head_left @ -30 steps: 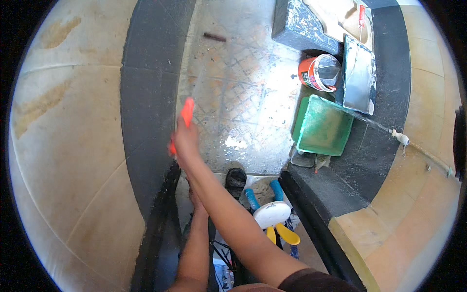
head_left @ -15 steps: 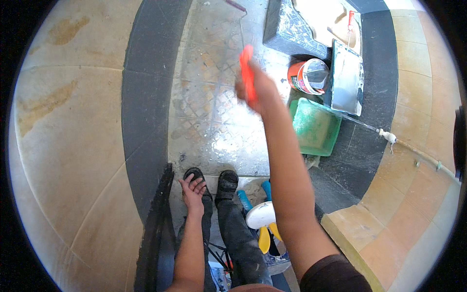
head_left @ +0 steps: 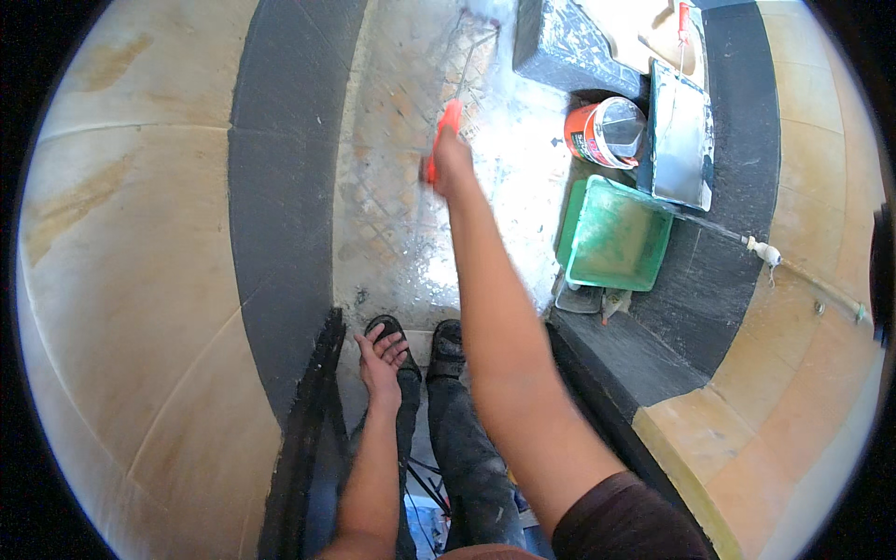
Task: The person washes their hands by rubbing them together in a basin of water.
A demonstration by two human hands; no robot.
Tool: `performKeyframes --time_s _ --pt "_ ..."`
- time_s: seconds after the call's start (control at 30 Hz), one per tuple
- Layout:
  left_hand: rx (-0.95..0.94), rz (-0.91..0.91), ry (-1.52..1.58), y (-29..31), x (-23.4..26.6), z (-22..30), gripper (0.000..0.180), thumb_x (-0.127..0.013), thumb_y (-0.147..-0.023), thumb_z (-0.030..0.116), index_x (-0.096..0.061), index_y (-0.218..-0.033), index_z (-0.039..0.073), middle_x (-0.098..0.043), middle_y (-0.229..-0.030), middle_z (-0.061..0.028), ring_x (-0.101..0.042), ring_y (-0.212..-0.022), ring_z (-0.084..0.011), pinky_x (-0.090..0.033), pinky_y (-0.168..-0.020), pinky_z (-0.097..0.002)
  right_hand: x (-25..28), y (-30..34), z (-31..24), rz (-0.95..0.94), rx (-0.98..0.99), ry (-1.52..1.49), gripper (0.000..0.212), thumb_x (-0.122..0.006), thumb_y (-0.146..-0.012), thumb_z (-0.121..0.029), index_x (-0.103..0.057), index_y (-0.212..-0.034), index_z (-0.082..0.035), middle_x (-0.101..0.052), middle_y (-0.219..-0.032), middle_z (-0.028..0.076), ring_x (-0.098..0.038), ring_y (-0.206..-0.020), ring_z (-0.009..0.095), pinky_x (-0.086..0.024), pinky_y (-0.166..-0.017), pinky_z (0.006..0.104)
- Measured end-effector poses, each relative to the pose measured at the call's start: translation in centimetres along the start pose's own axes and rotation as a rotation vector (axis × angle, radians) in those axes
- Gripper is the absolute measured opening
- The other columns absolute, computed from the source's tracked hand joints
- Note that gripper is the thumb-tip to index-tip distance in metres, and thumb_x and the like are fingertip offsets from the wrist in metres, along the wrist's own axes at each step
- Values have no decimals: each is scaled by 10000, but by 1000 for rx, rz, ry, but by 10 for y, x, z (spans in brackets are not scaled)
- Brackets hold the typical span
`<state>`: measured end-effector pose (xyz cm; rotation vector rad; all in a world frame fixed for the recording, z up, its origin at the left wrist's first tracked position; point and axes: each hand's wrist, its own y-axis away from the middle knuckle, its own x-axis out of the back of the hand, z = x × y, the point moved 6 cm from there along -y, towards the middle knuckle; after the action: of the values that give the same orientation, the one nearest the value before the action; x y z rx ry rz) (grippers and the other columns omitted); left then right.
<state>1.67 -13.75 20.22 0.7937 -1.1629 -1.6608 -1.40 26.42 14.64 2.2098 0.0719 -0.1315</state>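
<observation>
My right hand (head_left: 452, 166) is wrapped round the red handle of a paint roller (head_left: 450, 116). Its thin wire frame reaches forward to a slim roller head that is smeared by motion over the wet floor (head_left: 392, 196). Held low in front of my legs, my left hand (head_left: 380, 362) is empty, palm up with fingers apart. Below it are my black sandals (head_left: 386, 329).
To the right stand an orange-and-white bucket (head_left: 582, 131), a green basin (head_left: 614, 283) and a tilted paint tray (head_left: 681, 140). A red-handled tool (head_left: 684, 26) lies beyond. A pipe with a white fitting (head_left: 765, 251) juts from the right wall. Dark-banded walls flank both sides.
My right hand has swung left with the paint roller. The view has shifted, and the blue, white and yellow items by my right leg no longer show. My left hand stays open.
</observation>
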Motion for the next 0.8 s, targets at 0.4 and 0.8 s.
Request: performKeyframes --time_s 0.4,0.8 --pt "33 11 62 -4 19 -18 687 -350 -1052 679 -572 -1354 103 -690 -1057 -70 -664 -938 -186 -506 -854 -335 92 222 123 36 1 361 418 -474 -1065 -509 -516 -974 -103 -467 -580 24 -435 -383 192 -347 -341 357" --pt "-17 23 56 -1 17 1 736 -313 -1057 685 -550 -1395 76 -695 -1056 -75 -672 -941 -192 -514 -843 -327 -8 -81 -126 -150 -173 29 345 -442 -1085 -462 -388 -980 -138 -430 -657 20 -450 -495 152 -368 -402 282"
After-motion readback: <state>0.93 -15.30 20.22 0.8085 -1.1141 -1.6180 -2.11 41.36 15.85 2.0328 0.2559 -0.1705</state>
